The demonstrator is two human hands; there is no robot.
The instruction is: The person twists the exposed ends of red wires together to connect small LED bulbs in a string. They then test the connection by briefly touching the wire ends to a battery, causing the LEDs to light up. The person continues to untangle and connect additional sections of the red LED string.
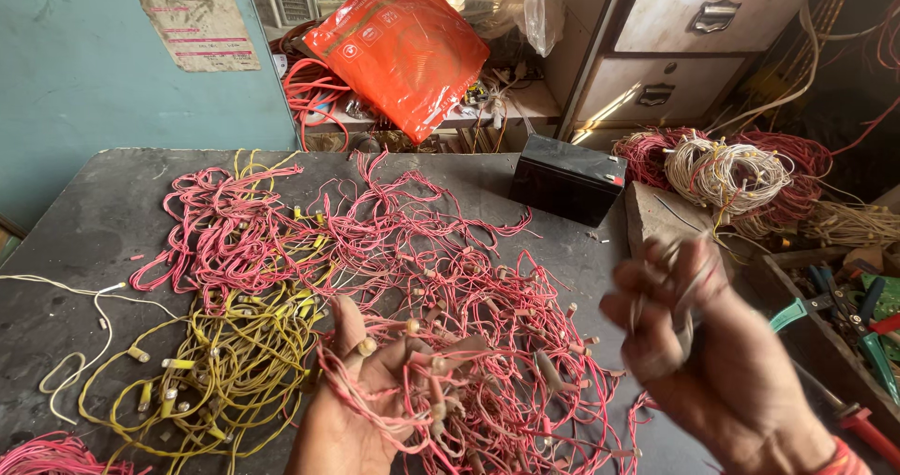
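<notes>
We see our left hand (361, 409) low in the picture, palm up, fingers half curled. It holds a bunch of pink wires (412, 395) that lie across the palm and hang over its sides. Small tan tips sit on some wire ends near our thumb.

Our right hand (689, 344) is up in the air, off to the right. It is blurry. The fingers look bent in toward each other, and something thin may be pinched there, but we cannot tell for sure.

The bunch in our left hand joins the big pink wire pile (422, 250) on the dark worktop (84, 222). The pile lies just ahead of the left hand and spreads away from us and out to both sides. The wires loop every way, so there is no one long line to them. The left hand is touching the wires; the right hand is well apart from them.

A yellow wire pile (225, 362) lies to the left of our left hand. A white wire (66, 372) curls near the left edge. A black box (567, 180) stands at the far side. An orange bag (403, 48) sits behind the worktop. Pliers with green handles (844, 316) lie at the right, partly cut off. Our wrists are cut off at the bottom.
</notes>
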